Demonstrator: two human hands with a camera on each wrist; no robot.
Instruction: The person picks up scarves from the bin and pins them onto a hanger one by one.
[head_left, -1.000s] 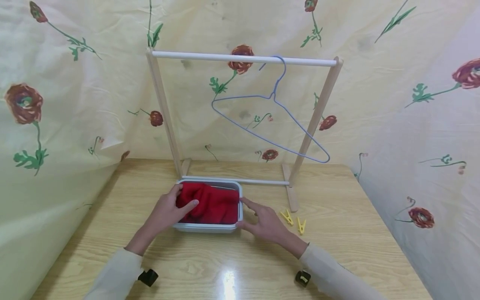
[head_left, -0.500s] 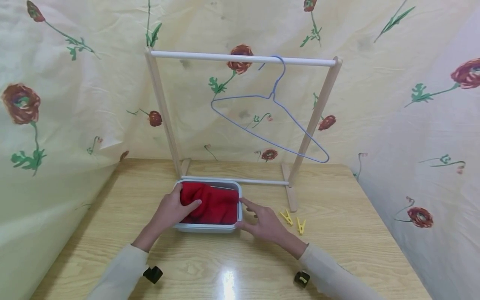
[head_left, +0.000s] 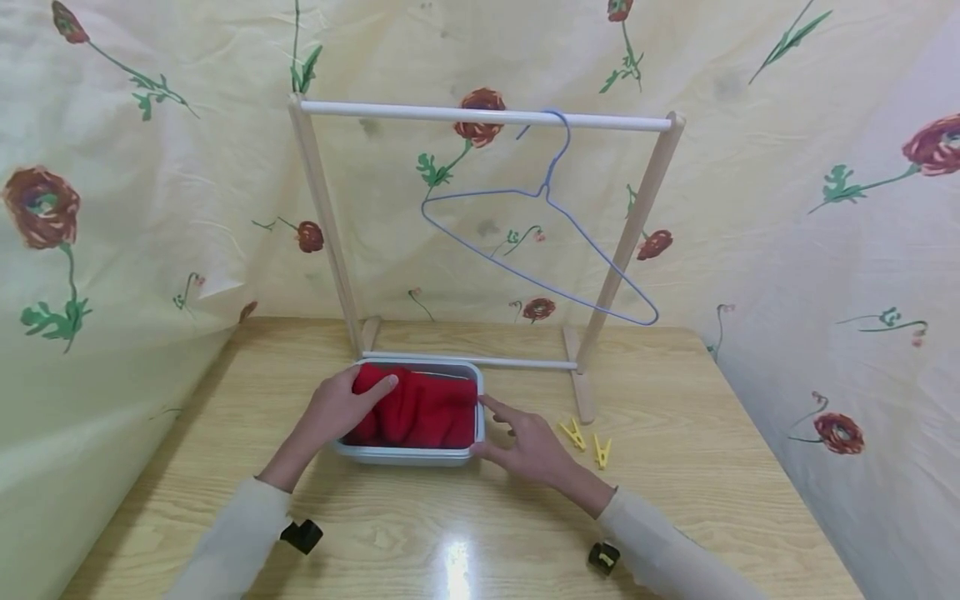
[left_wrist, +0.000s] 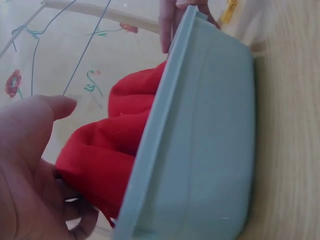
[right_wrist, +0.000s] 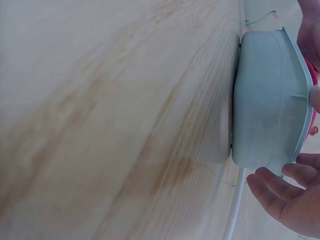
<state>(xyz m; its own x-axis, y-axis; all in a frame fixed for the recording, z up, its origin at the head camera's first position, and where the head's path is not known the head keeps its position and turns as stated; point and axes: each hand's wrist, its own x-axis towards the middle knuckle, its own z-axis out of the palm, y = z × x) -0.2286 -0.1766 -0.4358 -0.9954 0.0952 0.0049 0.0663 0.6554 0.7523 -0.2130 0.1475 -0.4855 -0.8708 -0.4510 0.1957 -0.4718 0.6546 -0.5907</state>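
A fuzzy red cloth [head_left: 427, 408] lies bunched in a pale blue-grey plastic basin [head_left: 420, 457]. My left hand [head_left: 335, 408] is at the cloth's left end. In the left wrist view, the fingers of that hand [left_wrist: 30, 165] curl around the cloth's edge, and the thumb stands apart from it; some fingertips are hidden behind the cloth. On the basin's right side, my right hand [head_left: 528, 447] touches the rim with spread index finger and thumb. Its other fingers hang loosely beside the basin wall [right_wrist: 270, 100] in the right wrist view.
Behind the basin stands a small wooden rack with a white top bar [head_left: 420, 112]. A blue wire hanger [head_left: 543, 193] hangs from that bar. Two yellow clothespins [head_left: 574, 435] lie on the wood-grain table [head_left: 675, 500], right of my right hand. Flowered fabric [head_left: 135, 208] surrounds the table.
My left hand has shifted slightly away from me and to the left, and the cloth's folds have changed, baring its near left corner. My right hand has kept its place at the rim.
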